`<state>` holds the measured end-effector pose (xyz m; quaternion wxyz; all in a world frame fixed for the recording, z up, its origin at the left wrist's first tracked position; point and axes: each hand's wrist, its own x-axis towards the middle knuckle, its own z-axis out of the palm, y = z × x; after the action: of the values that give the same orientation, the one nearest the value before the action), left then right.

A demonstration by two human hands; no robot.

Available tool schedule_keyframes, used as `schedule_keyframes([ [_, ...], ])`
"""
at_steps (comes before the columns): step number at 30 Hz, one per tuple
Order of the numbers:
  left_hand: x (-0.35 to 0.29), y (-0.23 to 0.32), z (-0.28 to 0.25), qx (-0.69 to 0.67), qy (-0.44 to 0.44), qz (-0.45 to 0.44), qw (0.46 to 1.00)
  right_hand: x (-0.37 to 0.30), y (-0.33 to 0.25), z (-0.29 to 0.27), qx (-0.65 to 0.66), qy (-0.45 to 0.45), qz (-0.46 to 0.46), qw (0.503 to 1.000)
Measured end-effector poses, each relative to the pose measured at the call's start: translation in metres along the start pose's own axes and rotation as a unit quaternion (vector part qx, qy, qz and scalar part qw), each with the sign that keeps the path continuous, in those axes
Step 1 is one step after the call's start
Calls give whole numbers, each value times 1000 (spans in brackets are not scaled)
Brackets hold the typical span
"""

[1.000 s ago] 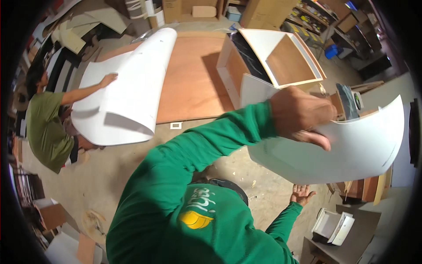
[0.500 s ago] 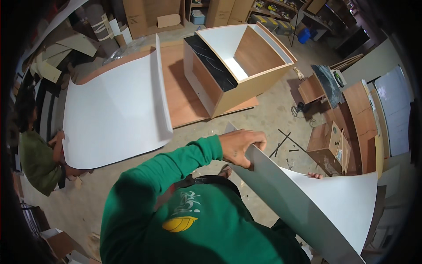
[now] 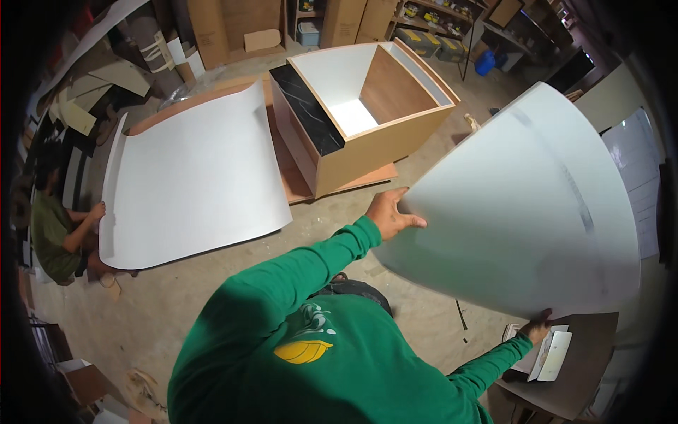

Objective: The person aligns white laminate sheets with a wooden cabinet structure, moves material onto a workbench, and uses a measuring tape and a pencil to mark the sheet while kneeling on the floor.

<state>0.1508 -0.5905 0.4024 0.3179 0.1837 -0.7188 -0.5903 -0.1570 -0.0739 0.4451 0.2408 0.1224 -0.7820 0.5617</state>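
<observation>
1. Writing: pale lettering (image 3: 316,319) stands above a yellow emblem (image 3: 302,351) on the wearer's green sweatshirt (image 3: 353,385). The white board (image 3: 631,173) at far right bears faint marks, too small to read. Small print on a tall cardboard box (image 3: 346,22) at the far side is also illegible.
2. Left hand (image 3: 394,213): the arm bends at the elbow and reaches forward and right. Its fingers grasp the left edge of a pale sheet (image 3: 508,212), thumb lying on the face towards the wearer, the other fingers partly hidden behind the edge.
3. Right hand (image 3: 537,329): the arm stretches low to the right. The hand clasps the sheet's near edge, one dark digit tip showing against the face; the remaining fingers cannot be told apart.
4. The pale sheet is held tilted and curved at the right, a dark streak (image 3: 565,173) arcing down its face.
5. Count: two large sheets, one in the wearer's hands and one white sheet (image 3: 194,177) at left. One co-worker (image 3: 60,233) at far left has hands at that sheet's left edge.
6. One open-topped cabinet (image 3: 385,152) stands beyond the left hand, with one black, marble-patterned panel (image 3: 307,109). One blue container (image 3: 485,62) stands farther off.
</observation>
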Motion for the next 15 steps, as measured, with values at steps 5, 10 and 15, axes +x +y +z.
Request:
schedule_keyframes([
  [5,19,-44,31,-115,-1,-88,990,33,-93,31,-73,-26,41,996],
  [10,20,-100,52,-168,-54,-164,971,69,-86,62,-119,-74,46,989],
  [15,39,-104,59,-186,-85,-172,964,95,-31,74,-18,-78,59,995],
])
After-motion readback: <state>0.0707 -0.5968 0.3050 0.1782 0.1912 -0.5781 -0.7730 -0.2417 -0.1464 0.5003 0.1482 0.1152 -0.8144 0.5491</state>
